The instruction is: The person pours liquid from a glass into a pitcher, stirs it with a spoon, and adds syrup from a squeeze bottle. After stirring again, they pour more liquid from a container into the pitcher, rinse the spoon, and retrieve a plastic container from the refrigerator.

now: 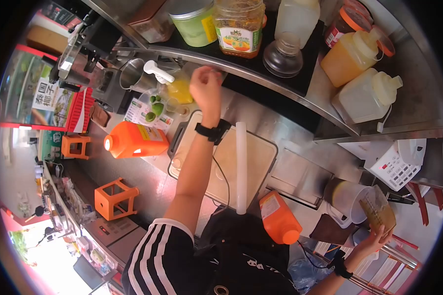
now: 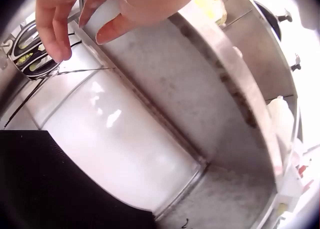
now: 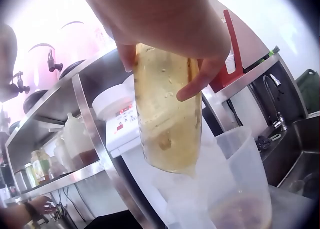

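Observation:
At the right of the head view, my right hand point(image 1: 376, 242) grips a clear container point(image 1: 379, 210) of yellowish liquid. It is tilted beside the mouth of a translucent pitcher point(image 1: 353, 202). The right wrist view has my hand point(image 3: 165, 21) around the container point(image 3: 167, 114), its lower end over the pitcher point(image 3: 245, 161), which has brownish liquid at the bottom. I cannot tell whether liquid is flowing. My left hand point(image 1: 205, 91) is raised near the shelf edge and a white pump top point(image 1: 158, 72). Its fingers point(image 2: 55, 31) are loosely bent, with nothing held.
A beige board point(image 1: 253, 152) lies on the counter with a white tube point(image 1: 240, 167) across it. Orange jugs point(image 1: 140, 140) point(image 1: 279, 219) stand on either side. Jars and bottles line the shelf point(image 1: 300, 98). A white keypad machine point(image 1: 396, 167) is beyond the pitcher.

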### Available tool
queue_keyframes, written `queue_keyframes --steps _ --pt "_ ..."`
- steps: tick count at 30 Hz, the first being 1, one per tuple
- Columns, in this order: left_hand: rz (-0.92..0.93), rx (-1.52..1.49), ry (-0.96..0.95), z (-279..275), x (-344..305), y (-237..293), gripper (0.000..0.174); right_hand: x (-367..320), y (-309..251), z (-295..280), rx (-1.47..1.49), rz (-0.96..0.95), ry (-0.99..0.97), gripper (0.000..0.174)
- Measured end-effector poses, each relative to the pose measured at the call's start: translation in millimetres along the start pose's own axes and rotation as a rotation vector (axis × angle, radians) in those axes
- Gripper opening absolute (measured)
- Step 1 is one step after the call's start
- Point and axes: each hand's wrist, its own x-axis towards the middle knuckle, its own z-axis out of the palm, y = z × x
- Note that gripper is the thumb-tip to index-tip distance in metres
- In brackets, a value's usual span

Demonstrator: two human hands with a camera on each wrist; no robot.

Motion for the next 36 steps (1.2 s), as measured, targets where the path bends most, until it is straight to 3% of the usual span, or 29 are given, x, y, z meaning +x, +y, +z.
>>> queue_keyframes --steps 2,6,8,9,11,12,14,18,20,24,27,36 --pt "-0.150 -0.284 0.121 -21.7 -2.1 42.5 0.059 -2.1 -0.8 0.2 0.021 -0.007 -0.010 0.054" --pt "-0.264 -0.277 0.221 -22.4 4.6 56.6 0.056 -0.8 -17.4 2.8 -0.023 -0.002 -0.045 0.054" --pt "-0.194 0.401 -0.002 -29.2 8.2 52.9 0.054 -2.8 -16.0 5.4 0.004 0.012 -0.058 0.055" --pt "-0.191 0.399 -0.002 -29.8 4.8 52.5 0.054 -4.0 -14.8 7.2 0.007 0.011 -0.056 0.055" --pt "0.132 0.753 0.148 -32.6 -9.1 50.1 0.050 -6.7 -12.7 9.0 0.044 0.019 -0.037 0.058" --pt "0.136 0.751 0.141 -34.1 -12.9 42.2 0.050 -7.9 -13.3 9.5 0.041 0.022 -0.030 0.058" --pt "0.154 0.983 -0.029 -41.7 -19.0 19.6 0.032 -9.1 -15.5 10.2 0.062 0.032 -0.080 0.059" --pt "0.109 0.918 -0.181 -41.2 -24.1 5.8 0.017 -10.4 -15.3 10.1 0.052 0.021 -0.061 0.058" --pt "0.292 0.765 -0.324 -34.0 -45.4 15.5 0.009 -11.1 -11.9 7.0 0.066 0.029 -0.052 0.058" --pt "0.353 0.666 -0.518 -6.9 -95.2 40.6 0.013 -11.7 -5.2 2.9 0.045 0.021 -0.026 0.058" --pt "0.405 0.592 -0.515 12.5 -116.6 55.0 0.015 -14.8 -9.0 5.5 0.049 0.032 -0.003 0.059" --pt "0.312 0.613 -0.619 23.1 -125.0 54.8 0.023 -18.7 -12.8 -2.8 0.033 0.002 0.019 0.059"
